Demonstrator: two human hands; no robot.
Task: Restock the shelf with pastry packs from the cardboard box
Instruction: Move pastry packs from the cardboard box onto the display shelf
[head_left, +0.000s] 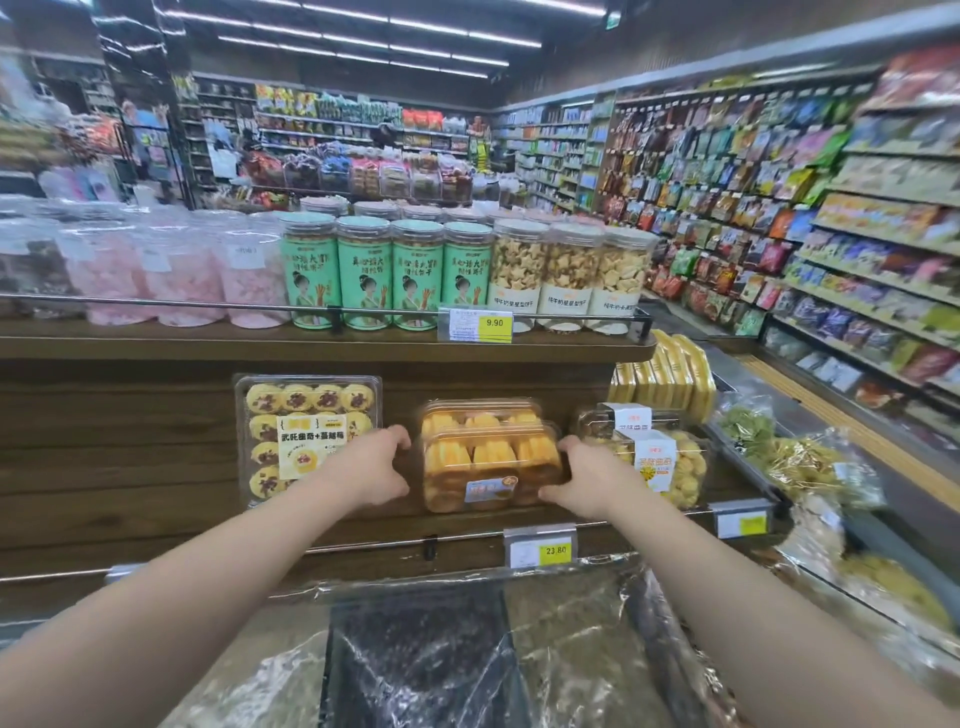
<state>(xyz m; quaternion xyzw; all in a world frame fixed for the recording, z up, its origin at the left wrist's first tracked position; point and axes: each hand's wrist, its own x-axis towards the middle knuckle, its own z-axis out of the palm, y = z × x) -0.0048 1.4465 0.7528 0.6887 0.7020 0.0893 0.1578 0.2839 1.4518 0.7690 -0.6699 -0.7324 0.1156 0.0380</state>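
Note:
A clear plastic pack of golden pastries (491, 470) stands on the middle wooden shelf (363, 535), in front of a second like pack (480, 411) behind it. My left hand (376, 467) grips its left side and my right hand (576, 480) grips its right side. A tall pack of jam-topped cookies (306, 436) leans upright to the left of it. Packs of yellow cookies (670, 462) sit to the right. The cardboard box is out of sight.
Green and clear snack jars (415, 275) line the upper shelf behind a metal rail. Price tags (540, 548) hang on the shelf edge. Bagged goods in shiny plastic (441, 654) lie below my arms. Yellow packs (670, 374) and bagged snacks crowd the right end; an aisle of shelves runs beyond.

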